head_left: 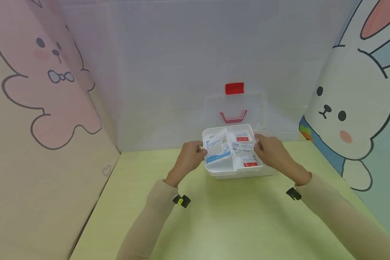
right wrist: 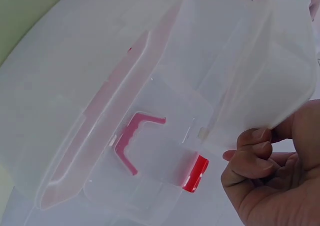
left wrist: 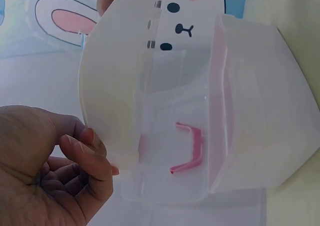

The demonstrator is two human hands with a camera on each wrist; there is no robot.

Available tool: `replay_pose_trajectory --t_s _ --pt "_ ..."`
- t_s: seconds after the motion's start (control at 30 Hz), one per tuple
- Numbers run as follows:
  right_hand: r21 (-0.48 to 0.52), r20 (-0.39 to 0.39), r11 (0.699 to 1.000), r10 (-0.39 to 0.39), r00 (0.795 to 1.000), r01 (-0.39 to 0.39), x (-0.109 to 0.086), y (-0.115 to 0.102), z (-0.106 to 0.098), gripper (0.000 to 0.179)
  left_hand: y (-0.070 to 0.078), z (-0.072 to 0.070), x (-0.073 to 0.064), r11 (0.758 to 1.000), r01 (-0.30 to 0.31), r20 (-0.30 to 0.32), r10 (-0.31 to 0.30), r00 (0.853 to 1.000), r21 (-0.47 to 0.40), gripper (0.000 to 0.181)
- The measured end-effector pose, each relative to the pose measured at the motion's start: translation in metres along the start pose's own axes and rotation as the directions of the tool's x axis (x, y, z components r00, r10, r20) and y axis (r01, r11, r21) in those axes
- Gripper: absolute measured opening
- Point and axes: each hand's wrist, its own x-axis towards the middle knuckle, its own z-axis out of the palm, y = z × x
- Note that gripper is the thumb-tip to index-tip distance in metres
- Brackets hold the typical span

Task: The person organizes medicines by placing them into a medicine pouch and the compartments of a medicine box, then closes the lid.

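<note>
A white plastic tray [head_left: 221, 168] is lifted over a translucent storage box [head_left: 268, 170], with a visible gap in both wrist views. My left hand [head_left: 191, 155] pinches the tray's left edge between thumb and fingers. At the opposite edge, my right hand [head_left: 273, 151] grips the rim the same way. Inside the tray lie a packet marked "Surgical" [head_left: 218, 147], a white pack with a red label [head_left: 242, 137], a similar pack [head_left: 248, 161] and a slim packet [head_left: 243, 146]. The box's interior is mostly hidden from the head view by the tray.
The box's clear lid [head_left: 212, 108] stands open behind it, with a pink-red handle [head_left: 234, 119] and a red latch [head_left: 234, 88]. Beneath lies a pale yellow-green table [head_left: 234, 220]. A plain back wall [head_left: 162, 72] and side panels with cartoon animals enclose it.
</note>
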Motion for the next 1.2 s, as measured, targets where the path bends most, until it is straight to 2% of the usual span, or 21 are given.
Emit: replay_pose_trajectory --t_s 0.17,0.47,0.73,1.0,1.2 --pt "-0.006 0.001 1.0 0.017 1.0 -0.017 0.019 0.006 0.0 0.045 -0.006 0.002 0.023 1.0 0.021 0.005 -0.021 1.0 -0.02 0.028" --pt "-0.011 0.026 0.996 0.091 0.996 -0.09 0.039 0.019 0.009 0.047 -0.021 0.019 0.054 0.997 0.047 -0.002 -0.047 0.999 -0.066 0.029" --pt "-0.012 -0.01 0.996 0.084 0.996 -0.084 0.059 0.036 0.021 0.043 -0.031 0.032 0.077 0.994 0.068 -0.012 -0.069 0.998 -0.091 0.029" --pt "-0.022 0.009 0.993 0.115 0.993 -0.115 0.065 0.044 0.037 0.045 -0.041 0.048 0.085 0.988 0.082 -0.054 -0.09 0.995 -0.133 0.032" --pt "-0.019 0.037 0.991 0.13 0.991 -0.13 0.063 0.049 0.049 0.046 -0.048 0.059 0.083 0.99 0.107 -0.034 -0.11 0.993 -0.093 0.032"
